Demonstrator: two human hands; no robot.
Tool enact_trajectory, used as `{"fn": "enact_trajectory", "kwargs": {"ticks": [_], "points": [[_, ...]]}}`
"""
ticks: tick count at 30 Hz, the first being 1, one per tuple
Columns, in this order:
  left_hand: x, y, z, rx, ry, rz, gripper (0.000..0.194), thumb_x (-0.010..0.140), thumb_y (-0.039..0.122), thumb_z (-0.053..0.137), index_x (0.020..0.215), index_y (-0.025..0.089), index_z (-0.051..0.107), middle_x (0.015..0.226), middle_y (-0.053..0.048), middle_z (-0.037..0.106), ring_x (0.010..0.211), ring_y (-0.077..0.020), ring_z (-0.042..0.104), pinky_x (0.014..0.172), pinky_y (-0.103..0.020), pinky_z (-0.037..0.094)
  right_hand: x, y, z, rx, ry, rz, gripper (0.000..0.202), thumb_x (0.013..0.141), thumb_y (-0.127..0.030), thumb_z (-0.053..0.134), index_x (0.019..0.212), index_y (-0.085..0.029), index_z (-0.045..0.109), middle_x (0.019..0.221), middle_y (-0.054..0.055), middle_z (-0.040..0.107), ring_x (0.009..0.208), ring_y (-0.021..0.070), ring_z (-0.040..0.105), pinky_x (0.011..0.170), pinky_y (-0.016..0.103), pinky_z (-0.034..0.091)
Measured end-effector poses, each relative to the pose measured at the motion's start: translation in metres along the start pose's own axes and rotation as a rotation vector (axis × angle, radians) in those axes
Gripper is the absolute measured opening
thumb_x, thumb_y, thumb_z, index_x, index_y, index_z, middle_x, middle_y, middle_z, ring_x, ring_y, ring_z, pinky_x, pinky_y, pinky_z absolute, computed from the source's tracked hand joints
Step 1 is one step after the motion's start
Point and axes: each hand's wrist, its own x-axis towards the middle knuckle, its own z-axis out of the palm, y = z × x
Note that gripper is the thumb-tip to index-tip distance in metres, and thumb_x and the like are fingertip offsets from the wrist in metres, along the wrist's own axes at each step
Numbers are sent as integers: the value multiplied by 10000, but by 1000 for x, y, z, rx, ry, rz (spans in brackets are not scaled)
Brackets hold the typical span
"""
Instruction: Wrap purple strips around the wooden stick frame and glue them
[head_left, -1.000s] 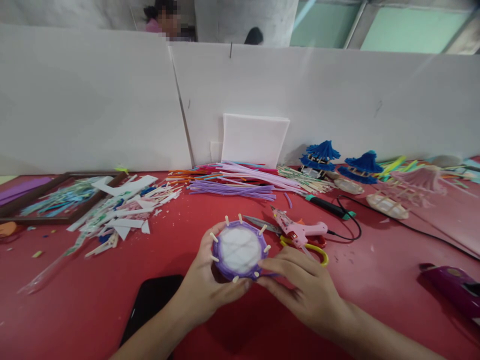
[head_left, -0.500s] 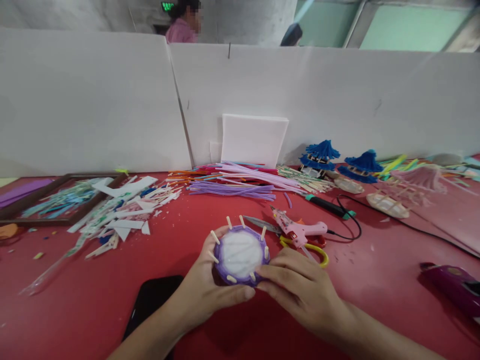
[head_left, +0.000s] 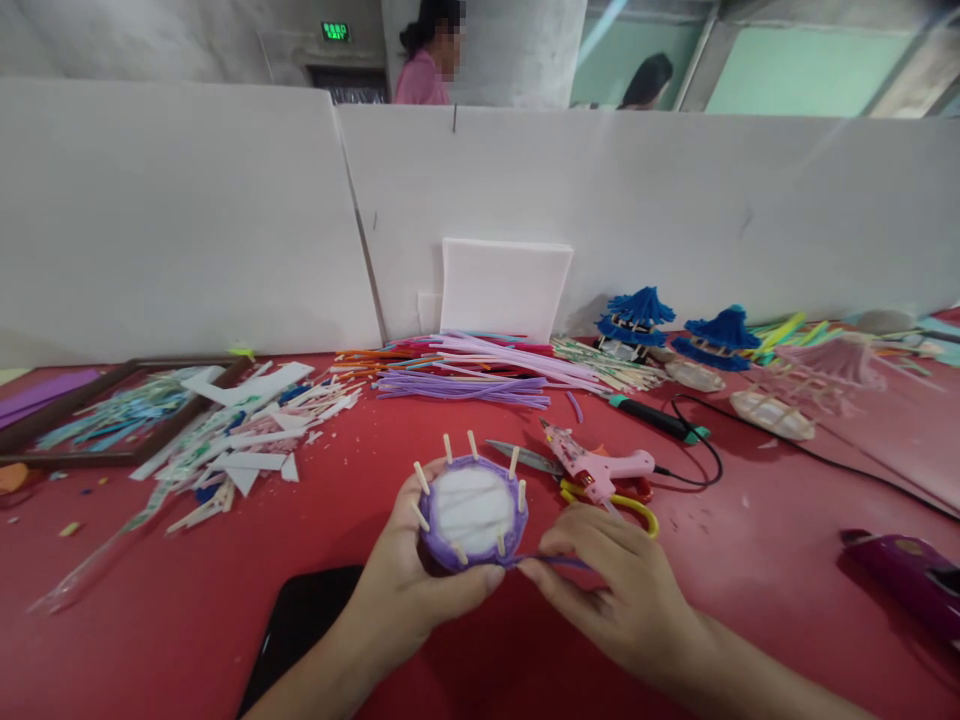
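Observation:
My left hand (head_left: 420, 560) is wrapped round a small round piece (head_left: 472, 508) with a white centre, a purple fuzzy rim and several short pale sticks standing up around its edge. Its thumb presses on the near rim. From that rim a purple pipe cleaner (head_left: 551, 560) runs out to the right. My right hand (head_left: 615, 570) pinches this strand between thumb and forefinger, just beside the piece. Behind my right hand lie a pink glue gun (head_left: 596, 462) and scissors with yellow handles (head_left: 637, 508).
Bundles of pipe cleaners (head_left: 465, 386) lie at the back below white paper sheets (head_left: 504, 290). Scraps (head_left: 255, 440) and a brown frame (head_left: 142, 450) are left; small blue-roofed models (head_left: 637, 315), a cord and a purple tool (head_left: 904, 575) right. A black phone-like slab (head_left: 300, 620) lies by my left forearm.
My right hand has drawn slightly away from the rim, and the purple strand now shows between it and the piece. My left hand has shifted a little left with the piece.

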Motion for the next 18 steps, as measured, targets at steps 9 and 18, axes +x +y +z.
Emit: {"fn": "enact_trajectory", "kwargs": {"ticks": [9, 18], "points": [[1, 0, -6, 199, -84, 58, 885, 568, 232, 801, 1321, 237, 338, 1206, -110, 586, 1073, -261, 595, 890, -364, 484, 1, -2, 1, 39, -31, -102, 60, 812, -139, 616, 846, -187, 604, 730, 11, 665, 666, 136, 583, 619, 247, 478], [-1, 2, -2, 276, -79, 60, 902, 595, 251, 772, 1375, 233, 320, 1237, -134, 566, 1151, -291, 541, 902, -388, 487, -3, -3, 1, 72, -86, -60, 64, 817, -132, 614, 855, -183, 604, 737, 18, 635, 676, 130, 566, 612, 228, 461]]}}
